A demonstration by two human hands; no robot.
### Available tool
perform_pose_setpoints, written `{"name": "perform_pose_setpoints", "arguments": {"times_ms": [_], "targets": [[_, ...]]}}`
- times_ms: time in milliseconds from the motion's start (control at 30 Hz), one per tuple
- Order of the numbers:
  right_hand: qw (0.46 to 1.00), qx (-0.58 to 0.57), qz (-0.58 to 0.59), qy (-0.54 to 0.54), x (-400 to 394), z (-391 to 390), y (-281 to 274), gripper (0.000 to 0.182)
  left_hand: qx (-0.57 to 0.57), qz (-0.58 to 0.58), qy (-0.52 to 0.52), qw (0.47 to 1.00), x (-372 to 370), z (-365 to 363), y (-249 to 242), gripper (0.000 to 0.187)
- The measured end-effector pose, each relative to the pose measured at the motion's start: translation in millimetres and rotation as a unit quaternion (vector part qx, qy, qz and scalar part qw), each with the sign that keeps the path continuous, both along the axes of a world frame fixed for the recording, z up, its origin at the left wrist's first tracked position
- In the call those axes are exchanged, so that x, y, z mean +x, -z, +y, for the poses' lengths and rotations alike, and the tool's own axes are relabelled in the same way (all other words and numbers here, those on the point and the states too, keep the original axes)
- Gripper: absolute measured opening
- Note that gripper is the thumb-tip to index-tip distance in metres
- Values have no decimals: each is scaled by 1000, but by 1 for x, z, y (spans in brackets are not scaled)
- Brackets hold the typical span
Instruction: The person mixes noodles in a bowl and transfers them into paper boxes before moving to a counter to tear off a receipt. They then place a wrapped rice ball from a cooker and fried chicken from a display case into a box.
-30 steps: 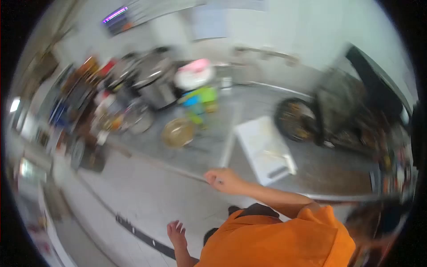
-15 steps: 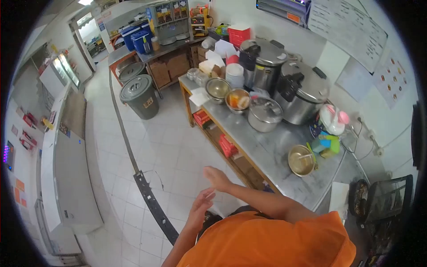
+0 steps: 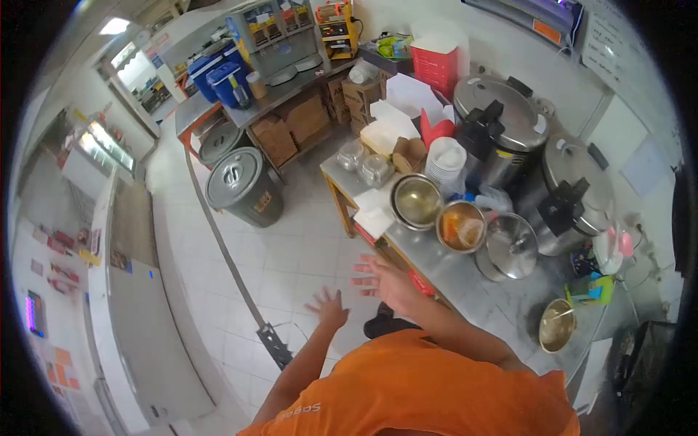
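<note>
My left hand (image 3: pixel 329 308) hangs over the tiled floor with its fingers spread and nothing in it. To its right, my right hand (image 3: pixel 387 282) is held up near the front edge of the steel table (image 3: pixel 465 287), fingers apart and empty. Closest to that hand on the table stand a metal bowl (image 3: pixel 418 203), a second bowl with orange contents (image 3: pixel 461 227) and a lidded steel pot (image 3: pixel 507 247). A further bowl with a utensil in it (image 3: pixel 557 326) sits toward the near right.
Two large lidded cookers (image 3: pixel 502 120) line the wall behind stacked white cups (image 3: pixel 445 161) and open takeaway boxes (image 3: pixel 414 102). A grey lidded bin (image 3: pixel 243 187) stands on the floor ahead. A long white chest unit (image 3: pixel 145 320) runs along the left.
My hands have moved apart and their fingers have spread. The view has shifted forward, so the table's far end, the boxes and the bin look closer.
</note>
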State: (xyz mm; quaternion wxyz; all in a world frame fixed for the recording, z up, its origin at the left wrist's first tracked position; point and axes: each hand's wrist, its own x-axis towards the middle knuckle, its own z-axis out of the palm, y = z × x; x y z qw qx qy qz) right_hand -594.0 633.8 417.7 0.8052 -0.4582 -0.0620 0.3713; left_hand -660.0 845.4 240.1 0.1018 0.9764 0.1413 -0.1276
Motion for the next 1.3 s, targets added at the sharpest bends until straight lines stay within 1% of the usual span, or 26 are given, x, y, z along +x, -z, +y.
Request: {"name": "perform_pose_setpoints", "arguments": {"times_ms": [33,67,100,133,167,200,233,267,300,333,400,433,467,533,633,667,767,833,867,900,967,1033,1067,1167,1200,1300], "targets": [[999,22,-40,-10,26,6,-17,57,48,87,-39,994,14,31,4,84],[993,-47,-107,-7,56,14,-26,49,0,53,-59,997,30,58,5,80],[987,-60,-146,15,87,23,-23,47,-54,18,-80,995,46,85,7,77],[979,-77,-187,33,122,36,-12,46,-175,-87,-51,979,65,125,32,63],[967,-93,-230,49,155,48,-4,44,-154,-113,-74,979,90,134,15,48],[960,-103,-229,120,184,60,-1,34,-180,-173,-33,968,118,154,13,40],[958,-138,-217,129,213,67,-2,31,-206,-230,9,951,147,168,6,33],[953,-173,-204,139,245,73,-4,30,-230,-210,-53,949,179,174,2,30],[947,-207,-190,152,279,78,-7,30,-252,-188,-112,943,218,171,-23,28],[916,-283,-236,162,311,83,-15,27,-272,-163,-169,933,256,172,-37,25],[891,-300,-250,232,389,101,12,25,-376,-285,-106,875,343,194,4,24],[875,-311,-256,267,428,108,31,25,-401,-318,-82,855,384,188,-10,26],[826,-368,-289,314,463,115,46,26,-430,-349,-63,830,427,175,-31,28],[707,-475,-351,389,528,136,72,30,-421,-329,24,845,514,173,-46,31],[671,-570,-218,421,607,157,106,50,-433,-257,108,857,625,160,-52,31],[673,-604,-167,392,624,159,118,56,-447,-231,128,854,646,155,-55,31],[720,-553,-103,406,649,156,175,51,-472,-156,194,846,712,127,-66,29],[828,-411,-44,379,629,160,151,44,-471,-98,215,850,727,110,-62,29],[871,-331,-15,364,620,164,142,41,-488,-76,228,839,731,106,-57,29],[825,-410,-76,382,615,168,150,38,-504,-53,240,828,734,107,-52,29],[701,-559,-196,396,617,174,166,31,-526,3,237,817,739,102,-51,29],[675,-625,-166,354,624,182,168,28,-533,75,207,817,733,100,-65,29],[663,-655,-149,331,625,185,169,26,-568,58,202,796,731,99,-62,27],[655,-654,-192,326,628,179,162,27,-470,-55,321,821,739,101,-43,25],[657,-662,-219,287,635,171,169,27,-455,-53,344,820,744,104,-39,24],[671,-575,-320,343,631,155,146,27,-431,6,338,836,770,114,3,27]]}}
